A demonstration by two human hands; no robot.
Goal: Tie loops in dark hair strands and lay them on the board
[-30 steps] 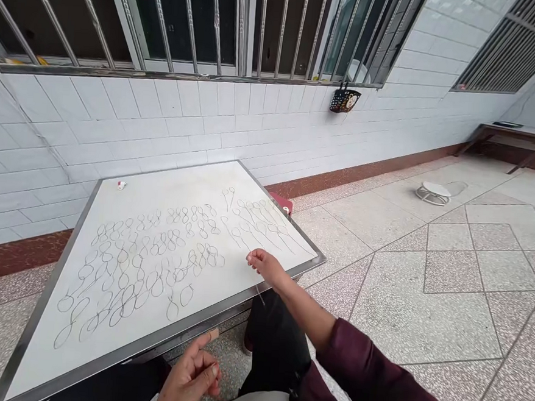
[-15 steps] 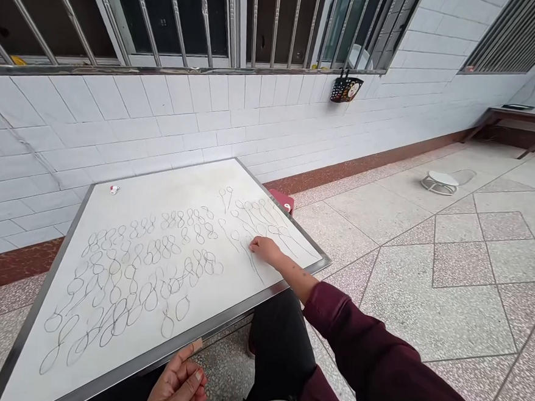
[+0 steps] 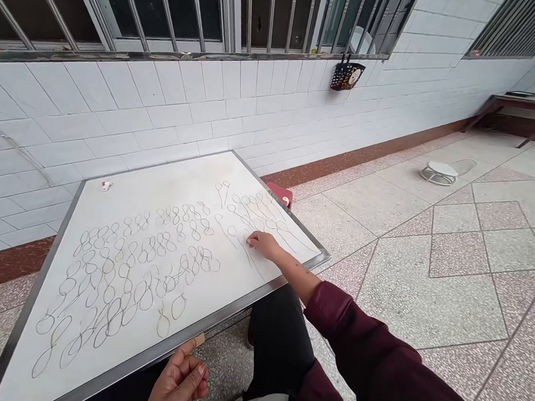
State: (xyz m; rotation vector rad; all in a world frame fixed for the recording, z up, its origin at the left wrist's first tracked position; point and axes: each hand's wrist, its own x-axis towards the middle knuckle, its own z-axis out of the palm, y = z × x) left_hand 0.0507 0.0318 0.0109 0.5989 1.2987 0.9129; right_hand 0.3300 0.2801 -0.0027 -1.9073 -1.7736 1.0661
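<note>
Over the right part of a white tabletop, my right hand has its fingertips pinched together. It is at a group of thin dark strands, each with a loop at one end and a long tail. What lies in the pinch, if anything, is too small to make out. Close to the front edge, my left hand is closed, thumb against the fingers, with a tan wrap around one fingertip. Whatever it holds is too fine to tell. Rows of twisted figure-eight loops cover the left and middle.
A small red-and-white item sits at the table's far left corner. A red stool stands behind the right edge. On the tiled wall hangs a black basket. A low white chair is on the floor, and a brown table stands beyond.
The view has shifted slightly. My right hand stays pinched at the strands on the right, and my left hand keeps its closed pose by the front edge.
</note>
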